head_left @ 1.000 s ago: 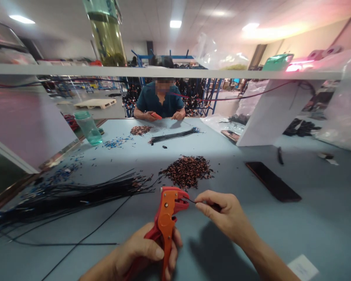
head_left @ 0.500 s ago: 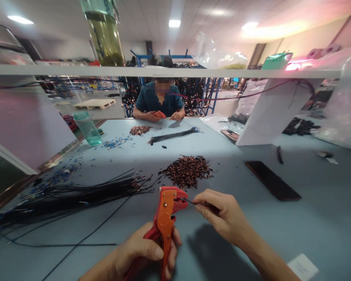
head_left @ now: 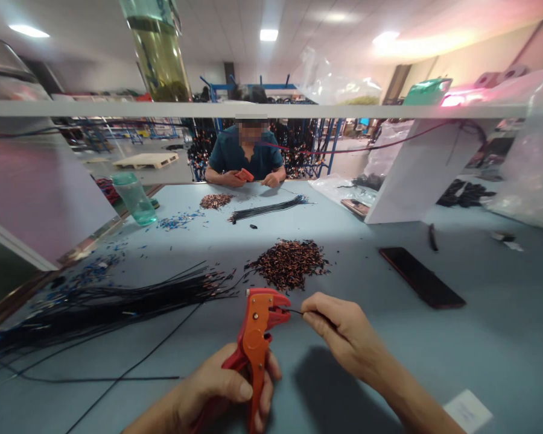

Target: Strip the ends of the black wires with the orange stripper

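Observation:
Wrapped round the handles of a red and orange wire stripper (head_left: 256, 337), my left hand (head_left: 226, 383) holds the tool upright with its jaws facing right. My right hand (head_left: 344, 328) pinches a thin black wire (head_left: 295, 311), whose end reaches the stripper's jaws. Whether the jaws are clamped on the wire I cannot tell. Behind the tool lies a pile of short dark and copper-coloured pieces (head_left: 289, 262). To the left stretches a bundle of long black wires (head_left: 117, 307), with a few loose strands below it.
A black phone (head_left: 420, 277) lies to the right, and a white paper label (head_left: 468, 413) near the front. A greenish bottle (head_left: 134, 199) stands at the back left. Across the table a person (head_left: 247, 157) holds a red tool. A white shelf (head_left: 271, 111) spans overhead.
My right hand has shifted very slightly right, with a little more wire showing between its fingers and the jaws. The left hand and wire stripper look unmoved.

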The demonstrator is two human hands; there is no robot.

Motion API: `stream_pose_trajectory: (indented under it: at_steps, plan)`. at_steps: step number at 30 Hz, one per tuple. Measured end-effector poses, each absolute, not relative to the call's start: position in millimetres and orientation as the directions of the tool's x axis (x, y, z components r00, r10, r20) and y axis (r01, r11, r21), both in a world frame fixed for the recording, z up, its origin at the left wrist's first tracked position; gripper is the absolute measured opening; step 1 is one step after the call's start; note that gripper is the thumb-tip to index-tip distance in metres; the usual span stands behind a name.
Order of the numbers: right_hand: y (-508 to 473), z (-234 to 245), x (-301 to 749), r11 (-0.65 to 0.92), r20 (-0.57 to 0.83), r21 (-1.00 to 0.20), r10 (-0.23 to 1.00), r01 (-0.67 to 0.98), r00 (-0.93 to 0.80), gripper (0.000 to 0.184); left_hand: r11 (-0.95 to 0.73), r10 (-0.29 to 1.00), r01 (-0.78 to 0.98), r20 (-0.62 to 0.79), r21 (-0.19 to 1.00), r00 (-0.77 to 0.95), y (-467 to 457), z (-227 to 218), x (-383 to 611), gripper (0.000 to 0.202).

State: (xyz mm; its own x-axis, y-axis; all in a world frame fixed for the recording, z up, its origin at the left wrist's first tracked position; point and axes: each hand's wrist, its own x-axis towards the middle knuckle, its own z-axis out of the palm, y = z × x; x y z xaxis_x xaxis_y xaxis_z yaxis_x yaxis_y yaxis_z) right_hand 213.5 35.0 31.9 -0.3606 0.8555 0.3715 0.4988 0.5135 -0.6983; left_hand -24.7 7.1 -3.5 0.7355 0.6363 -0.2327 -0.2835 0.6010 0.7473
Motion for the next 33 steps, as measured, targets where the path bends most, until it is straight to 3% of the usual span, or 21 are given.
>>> stream_pose_trajectory:
  at_steps: [16, 24, 33]
  plan:
    - [31.0, 34.7, 209.4, 0.355, 0.214, -0.820, 0.917, 0.449, -0.336, 0.023, 0.600, 0.598, -0.240, -0.229, 0.763, 0.768, 6.2, -5.2, -25.6, 0.041]
    - [30.8, 36.1, 209.1, 0.347, 0.216, -0.858, 0.913, 0.380, -0.347, 0.025, 0.604, 0.590, -0.232, -0.233, 0.762, 0.773, 7.7, -7.2, -26.6, 0.042]
    - [35.0, 37.0, 216.2, 0.453, 0.303, -0.790, 0.874, 0.413, -0.379, 0.023, 0.600, 0.593, -0.245, -0.217, 0.762, 0.776, 8.0, -3.1, -25.7, 0.040]
